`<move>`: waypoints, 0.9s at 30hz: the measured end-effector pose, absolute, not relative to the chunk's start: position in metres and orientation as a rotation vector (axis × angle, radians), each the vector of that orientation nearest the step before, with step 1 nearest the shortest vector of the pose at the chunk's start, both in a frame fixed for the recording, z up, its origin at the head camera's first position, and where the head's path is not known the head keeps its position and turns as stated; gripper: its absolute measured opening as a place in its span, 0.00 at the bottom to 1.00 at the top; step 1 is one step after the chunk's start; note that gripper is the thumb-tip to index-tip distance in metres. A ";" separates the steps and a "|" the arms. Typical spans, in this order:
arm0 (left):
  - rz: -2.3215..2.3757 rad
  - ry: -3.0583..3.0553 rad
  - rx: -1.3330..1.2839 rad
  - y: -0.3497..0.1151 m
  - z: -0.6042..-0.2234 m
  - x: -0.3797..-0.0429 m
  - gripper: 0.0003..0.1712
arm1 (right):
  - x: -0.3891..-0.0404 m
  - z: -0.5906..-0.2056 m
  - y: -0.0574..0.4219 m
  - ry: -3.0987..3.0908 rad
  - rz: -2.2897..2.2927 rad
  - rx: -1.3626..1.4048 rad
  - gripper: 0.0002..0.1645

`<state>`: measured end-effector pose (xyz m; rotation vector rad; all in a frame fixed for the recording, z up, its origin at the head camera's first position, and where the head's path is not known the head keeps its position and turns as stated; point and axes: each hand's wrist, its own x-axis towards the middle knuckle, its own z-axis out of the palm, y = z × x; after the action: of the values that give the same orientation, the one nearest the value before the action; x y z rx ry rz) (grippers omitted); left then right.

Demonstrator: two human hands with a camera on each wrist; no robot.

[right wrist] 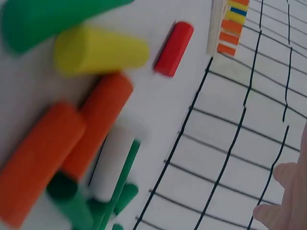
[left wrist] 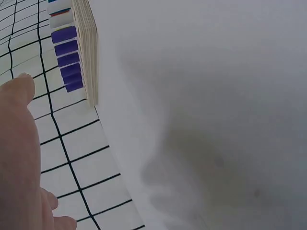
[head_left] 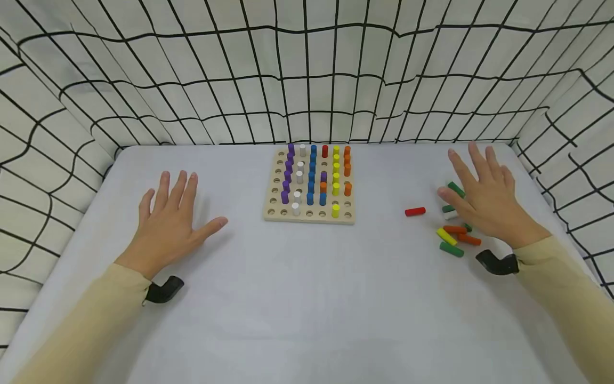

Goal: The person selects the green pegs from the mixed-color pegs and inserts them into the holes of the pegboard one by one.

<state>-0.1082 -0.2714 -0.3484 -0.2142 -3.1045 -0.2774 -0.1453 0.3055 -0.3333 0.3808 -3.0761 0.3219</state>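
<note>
A wooden pegboard with rows of purple, white, blue, red, yellow and orange pegs lies at the back middle of the table. To its left, my left hand hovers with fingers spread, holding nothing. My right hand hangs over a loose pile of pegs on the right, fingers straight and apart, partly hiding some of them. The pile has green pegs, a yellow peg, orange pegs and a white peg. A single red peg lies between the pile and the board.
The white tabletop runs up to white walls with a black wire grid at the back and both sides. Black wrist cameras sit below each hand, at the left cuff and right cuff.
</note>
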 end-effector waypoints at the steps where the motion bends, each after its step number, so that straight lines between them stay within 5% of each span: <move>1: -0.278 -3.108 -0.222 -0.267 -0.349 -0.111 0.66 | -0.147 -0.333 0.300 -3.079 0.325 0.400 0.52; 12: -0.272 -3.141 -0.317 -0.225 -0.367 -0.126 0.72 | -0.156 -0.349 0.242 -3.105 0.305 0.574 0.60; 27: -0.228 -3.149 -0.418 -0.191 -0.373 -0.154 0.68 | -0.166 -0.372 0.176 -3.189 0.180 0.697 0.68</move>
<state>-0.1541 -0.1913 -0.3731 -0.4184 -3.1492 -0.2277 -0.1663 0.1761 -0.3719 0.6968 -3.1891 0.1797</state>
